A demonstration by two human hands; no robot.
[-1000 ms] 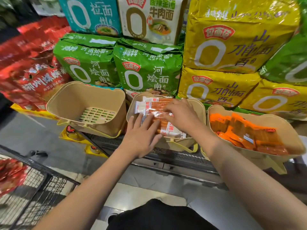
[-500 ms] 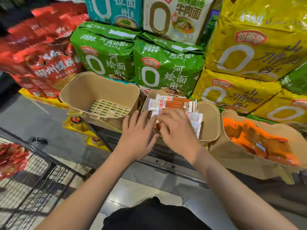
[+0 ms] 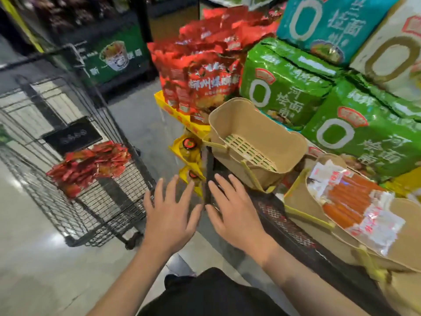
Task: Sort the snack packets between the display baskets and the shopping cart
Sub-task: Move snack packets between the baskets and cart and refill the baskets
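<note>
- Two hands, left and right, spread flat, released, grasping nothing, between cart and baskets.
- Red packets heaped in cart; likely light, crinkly, slick. Best scooped from under by the handful.
- Sausage packs fill the near basket; far basket bare.

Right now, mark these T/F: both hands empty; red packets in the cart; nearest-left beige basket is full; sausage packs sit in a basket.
1. Both hands, left hand and right hand, hold nothing. True.
2. Red packets lie in the shopping cart. True.
3. The left beige basket is full. False: only its slotted floor shows.
4. Sausage packs lie on the floor. False: they lie in the next basket.
</note>
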